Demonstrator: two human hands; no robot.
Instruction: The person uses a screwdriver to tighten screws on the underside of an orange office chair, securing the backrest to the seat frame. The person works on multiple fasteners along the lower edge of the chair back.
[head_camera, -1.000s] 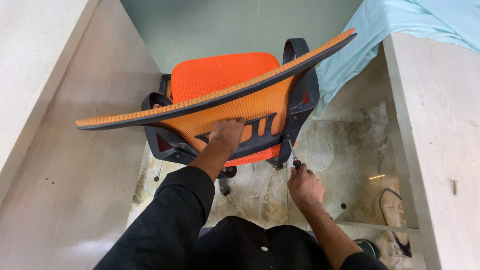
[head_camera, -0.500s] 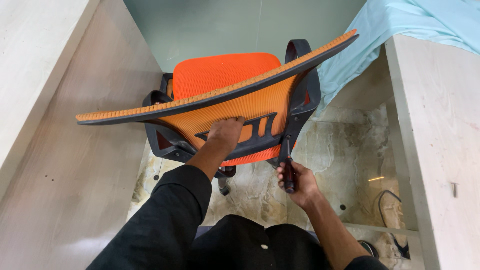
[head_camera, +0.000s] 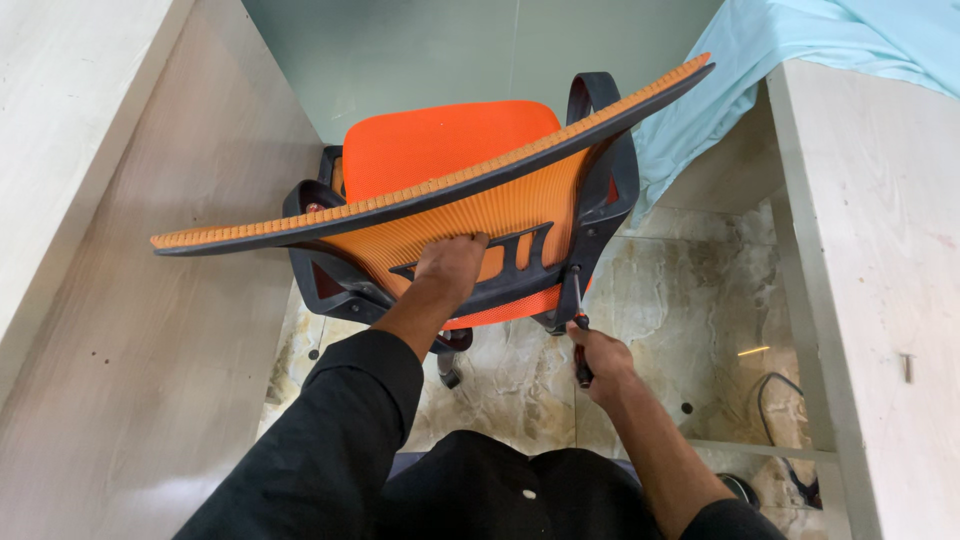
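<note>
An orange mesh office chair (head_camera: 450, 160) with a black frame stands in front of me, its backrest (head_camera: 480, 215) towards me. My left hand (head_camera: 452, 265) grips the black support bar on the back of the backrest. My right hand (head_camera: 598, 355) holds a screwdriver (head_camera: 577, 325) with a dark handle. Its shaft points up at the black frame on the chair's right rear side, where the tip touches or nearly touches it.
Light wooden panels (head_camera: 120, 300) stand at the left and a wooden cabinet side (head_camera: 880, 250) at the right. A pale blue cloth (head_camera: 800, 50) drapes at the top right. The floor (head_camera: 700, 300) is marbled tile, with a black cable (head_camera: 775, 400) lying at the right.
My right hand has risen from low near the floor, bringing the screwdriver up to the chair's right rear frame. My left hand has stayed on the backrest bar.
</note>
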